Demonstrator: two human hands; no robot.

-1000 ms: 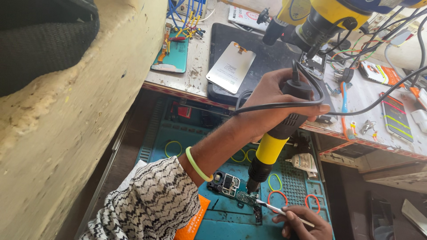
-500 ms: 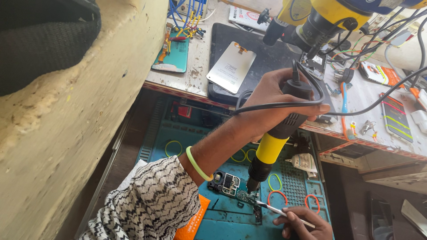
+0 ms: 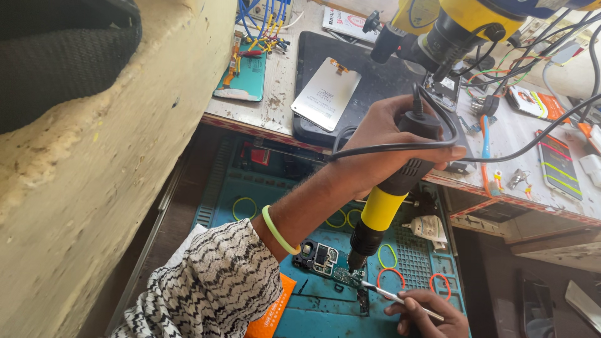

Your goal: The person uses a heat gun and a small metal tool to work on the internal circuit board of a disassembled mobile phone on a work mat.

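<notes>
**Hot-air work on a small board, down on the teal mat**

Below the bench edge, on a teal work mat (image 3: 325,307) set in a lower tray, we have a small phone circuit board (image 3: 322,258) lying flat. Our left hand (image 3: 382,141) is wrapped around the black grip of a hot-air handpiece (image 3: 382,209) — black above, yellow in the middle, dark nozzle pointing down, its tip just over the right end of the board. A black cable (image 3: 400,148) loops across our fingers. A pale green bangle (image 3: 278,230) sits on that wrist, above a black-and-white patterned sleeve (image 3: 206,291).

Our right hand (image 3: 426,313), low in the frame, pinches metal tweezers (image 3: 391,294) whose tip reaches the board's right end, just beside the nozzle.

Scattered on the mat are rubber rings, yellow-green (image 3: 244,208) at the left and red (image 3: 391,278) near the tweezers. An orange packet (image 3: 272,310) with white print peeks from under our sleeve.

Up on the bench, a silvery rectangular phone panel (image 3: 325,94) rests on a black pad (image 3: 375,81). To its left lies a teal board (image 3: 241,78) crossed by blue and yellow wires; at the far right, a dark phone (image 3: 559,166) with coloured stripes on its screen. A yellow and black microscope head (image 3: 451,25) hangs over the pad — printed cards lie behind it, too small to make out.
</notes>
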